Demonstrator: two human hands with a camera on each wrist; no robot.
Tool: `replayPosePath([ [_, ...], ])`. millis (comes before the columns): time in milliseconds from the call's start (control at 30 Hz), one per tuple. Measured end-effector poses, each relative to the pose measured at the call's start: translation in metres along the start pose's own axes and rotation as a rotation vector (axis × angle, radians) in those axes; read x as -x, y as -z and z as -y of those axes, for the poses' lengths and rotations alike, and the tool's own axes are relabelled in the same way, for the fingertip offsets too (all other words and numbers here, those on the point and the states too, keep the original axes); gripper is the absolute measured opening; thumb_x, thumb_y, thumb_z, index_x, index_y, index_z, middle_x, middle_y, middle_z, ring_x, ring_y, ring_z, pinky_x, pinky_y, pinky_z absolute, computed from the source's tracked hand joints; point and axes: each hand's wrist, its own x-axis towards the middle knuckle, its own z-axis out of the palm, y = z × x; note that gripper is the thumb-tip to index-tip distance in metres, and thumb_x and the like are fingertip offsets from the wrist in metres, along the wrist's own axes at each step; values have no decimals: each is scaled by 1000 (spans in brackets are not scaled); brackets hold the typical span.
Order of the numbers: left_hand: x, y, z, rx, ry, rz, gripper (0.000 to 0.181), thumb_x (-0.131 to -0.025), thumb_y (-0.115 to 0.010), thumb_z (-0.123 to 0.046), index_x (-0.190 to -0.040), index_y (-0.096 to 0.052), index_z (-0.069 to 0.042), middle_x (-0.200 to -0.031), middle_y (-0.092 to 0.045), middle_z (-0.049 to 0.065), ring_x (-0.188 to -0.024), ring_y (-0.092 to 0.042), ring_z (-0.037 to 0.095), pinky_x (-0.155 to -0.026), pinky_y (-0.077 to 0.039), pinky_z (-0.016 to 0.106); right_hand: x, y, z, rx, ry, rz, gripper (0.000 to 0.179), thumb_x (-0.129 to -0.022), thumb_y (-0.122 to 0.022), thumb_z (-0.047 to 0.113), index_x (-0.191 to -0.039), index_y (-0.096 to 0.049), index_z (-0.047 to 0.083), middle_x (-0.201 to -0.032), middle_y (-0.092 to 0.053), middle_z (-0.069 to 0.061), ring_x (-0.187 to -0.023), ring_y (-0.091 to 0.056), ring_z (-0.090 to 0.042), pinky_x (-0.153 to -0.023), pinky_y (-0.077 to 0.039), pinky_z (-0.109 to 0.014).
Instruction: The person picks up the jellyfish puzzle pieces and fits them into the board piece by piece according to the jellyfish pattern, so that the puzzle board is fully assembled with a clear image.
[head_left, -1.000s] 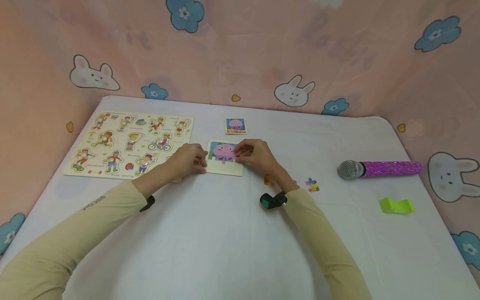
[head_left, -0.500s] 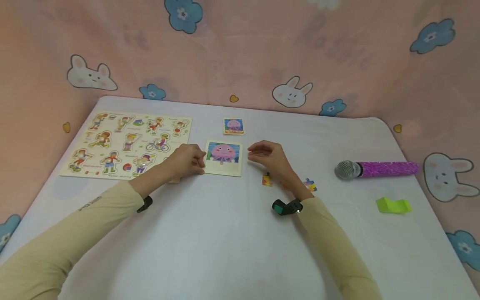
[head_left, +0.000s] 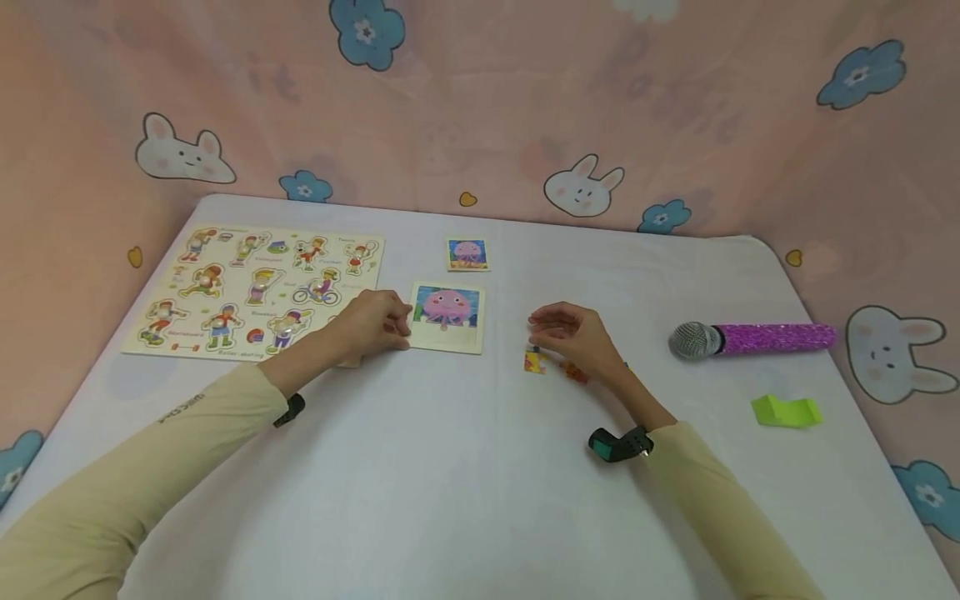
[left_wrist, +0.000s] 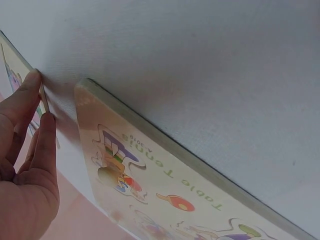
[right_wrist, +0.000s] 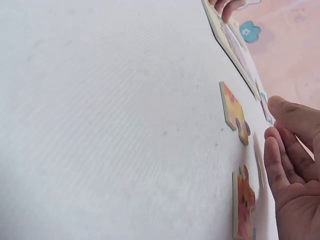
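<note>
A small square puzzle board (head_left: pixel 447 342) showing a pink jellyfish lies flat on the white table. My left hand (head_left: pixel 372 322) holds its left edge; in the left wrist view, the thumb and a fingertip (left_wrist: pixel 47 122) are against that edge. My right hand (head_left: pixel 573 333) is in the air right of the board, just over the loose jigsaw pieces, with nothing in its loosely bent fingers. One yellow-orange jigsaw piece (right_wrist: pixel 232 107) lies nearest the board. An orange-red jigsaw piece (right_wrist: pixel 245 205) lies beside it, and a further piece is mostly hidden behind the hand.
A small jellyfish picture card (head_left: pixel 468 255) lies behind the puzzle board. On the left, a large sports peg puzzle (head_left: pixel 225 287) lies partly under the left forearm. To the right are a purple glitter microphone (head_left: pixel 776 337) and a bright green curved block (head_left: pixel 787 411).
My right hand has left the jellyfish puzzle board and moved right and toward me, over the loose pieces. My left hand has stayed at the board's left edge.
</note>
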Motion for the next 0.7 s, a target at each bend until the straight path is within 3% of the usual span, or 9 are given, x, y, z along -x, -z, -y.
replayPosePath([
  [367,-1,-1,4,-17,-14,-7,10,-77,-78,-3,-75,-68,-3,-113,-64,16,-113,-59,32,-84,-51,37,28,10,2,248,-38,33,40,-75,-82,9,-110,-65,-1,-106,-69,-15,-91,-65,-22,-79,-51,-18],
  [700,-1,-1,2,0,-8,-1,11,-77,-78,-2,-75,-68,-4,-115,-63,17,-114,-58,32,-88,-50,37,36,7,2,378,51,24,35,-72,-83,8,-103,-67,2,-97,-70,-9,-82,-63,-19,-72,-51,-22],
])
